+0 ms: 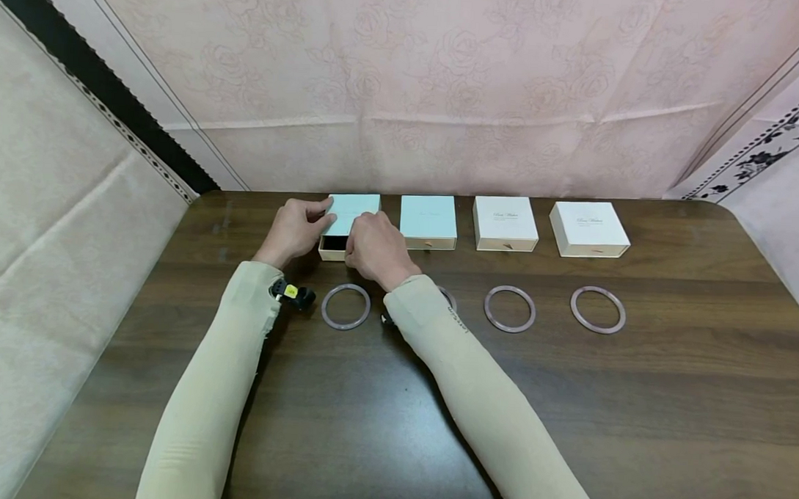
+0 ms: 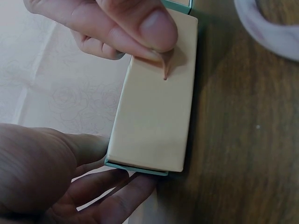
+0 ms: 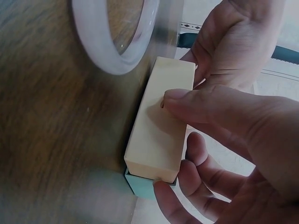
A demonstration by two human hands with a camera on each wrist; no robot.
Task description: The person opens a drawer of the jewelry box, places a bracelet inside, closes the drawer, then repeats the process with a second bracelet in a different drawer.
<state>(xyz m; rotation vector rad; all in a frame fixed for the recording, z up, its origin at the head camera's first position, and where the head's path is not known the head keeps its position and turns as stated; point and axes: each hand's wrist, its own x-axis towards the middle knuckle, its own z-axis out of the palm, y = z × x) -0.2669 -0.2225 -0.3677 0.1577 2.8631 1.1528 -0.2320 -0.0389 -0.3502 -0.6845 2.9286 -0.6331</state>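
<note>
At the left end of the row stands a turquoise gift box (image 1: 356,204) with its cream drawer (image 1: 332,254) partly pulled out at the front, showing a dark inside. My left hand (image 1: 293,231) grips the box from its left side, thumb toward the top. In the left wrist view, my right thumb and forefinger pinch the small brown ribbon tab (image 2: 167,63) on the drawer front. My right hand (image 1: 377,250) covers part of that front in the head view. A pale lilac bangle (image 1: 325,306) lies just in front of this box.
To the right stand another turquoise box (image 1: 428,215) and two white boxes (image 1: 506,216), (image 1: 590,223), with their drawers in. Pale bangles (image 1: 532,313), (image 1: 622,316) lie before the white boxes; another bangle (image 1: 449,298) is partly hidden by my right sleeve. Curtain-like cloth (image 1: 444,97) hangs behind the wooden table (image 1: 699,363).
</note>
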